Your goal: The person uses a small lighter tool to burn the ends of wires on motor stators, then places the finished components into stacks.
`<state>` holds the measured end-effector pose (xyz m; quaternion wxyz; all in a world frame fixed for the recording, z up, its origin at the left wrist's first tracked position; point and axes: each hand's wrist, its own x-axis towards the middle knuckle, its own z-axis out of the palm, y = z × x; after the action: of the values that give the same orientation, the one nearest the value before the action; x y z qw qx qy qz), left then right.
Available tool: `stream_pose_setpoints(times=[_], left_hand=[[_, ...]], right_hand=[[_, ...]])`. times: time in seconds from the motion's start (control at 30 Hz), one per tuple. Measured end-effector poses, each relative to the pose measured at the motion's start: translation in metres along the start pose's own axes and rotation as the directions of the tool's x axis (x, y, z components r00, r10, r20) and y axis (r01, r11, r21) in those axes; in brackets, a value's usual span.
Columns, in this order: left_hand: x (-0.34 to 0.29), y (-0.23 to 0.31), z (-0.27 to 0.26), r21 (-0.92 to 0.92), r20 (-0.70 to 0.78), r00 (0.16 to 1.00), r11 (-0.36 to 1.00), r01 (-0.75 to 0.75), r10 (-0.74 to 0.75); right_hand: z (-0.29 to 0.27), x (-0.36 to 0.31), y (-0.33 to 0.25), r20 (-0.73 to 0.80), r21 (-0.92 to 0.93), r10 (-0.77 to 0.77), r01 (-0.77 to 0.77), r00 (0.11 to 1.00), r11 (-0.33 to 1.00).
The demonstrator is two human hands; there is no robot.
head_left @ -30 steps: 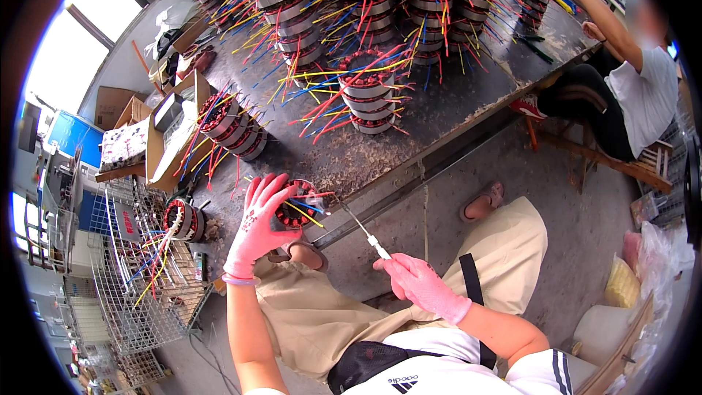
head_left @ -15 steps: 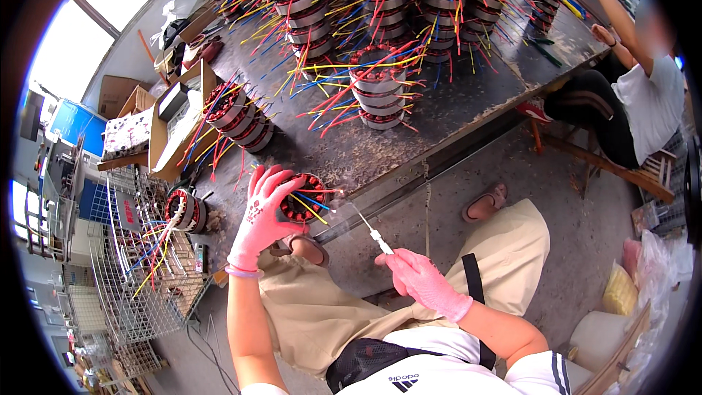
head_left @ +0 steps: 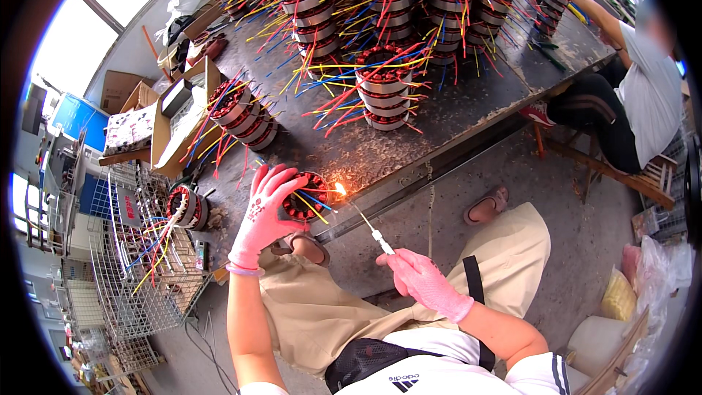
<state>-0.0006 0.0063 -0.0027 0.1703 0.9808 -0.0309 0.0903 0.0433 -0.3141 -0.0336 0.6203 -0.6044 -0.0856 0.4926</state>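
Observation:
My left hand, in a pink glove, is curved round the near-left side of a motor stator at the table's front edge. Red, blue and yellow lead wires stick out of this stator to the right. In my right hand, also gloved in pink, is a thin torch-like tool with a white grip and a slender metal tip pointing up and left. A bright orange flame burns at the wire ends, just beyond that tip.
Stacked stators with loose wires crowd the back of the dark table. Another stack leans at the left, beside a cardboard box. A wire rack stands left. A person sits at the right.
The small glow at the wire ends has grown into a bright flame. My hands hold nearly the same places. The person at the right has shifted an arm.

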Motion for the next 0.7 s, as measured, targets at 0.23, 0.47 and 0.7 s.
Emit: stream_pose_setpoints(times=[0.23, 0.47, 0.7], left_hand=[[-0.0004, -0.0006, 0.0014, -0.001, 0.0, 1.0, 1.0, 0.01, -0.01], [0.0011, 0.0022, 0.0002, -0.004, -0.002, 1.0, 1.0, 0.01, -0.01], [0.0003, 0.0027, -0.0016, -0.002, -0.007, 1.0, 1.0, 0.009, -0.009]], right_hand=[[0.0008, -0.0044, -0.0084, -0.015, 0.022, 0.015, -0.015, 1.0, 1.0], [-0.0015, -0.0005, -0.0028, 0.006, 0.005, 0.017, -0.017, 1.0, 1.0], [0.0002, -0.0056, -0.0096, -0.001, -0.024, 0.032, -0.032, 0.999, 0.999]])
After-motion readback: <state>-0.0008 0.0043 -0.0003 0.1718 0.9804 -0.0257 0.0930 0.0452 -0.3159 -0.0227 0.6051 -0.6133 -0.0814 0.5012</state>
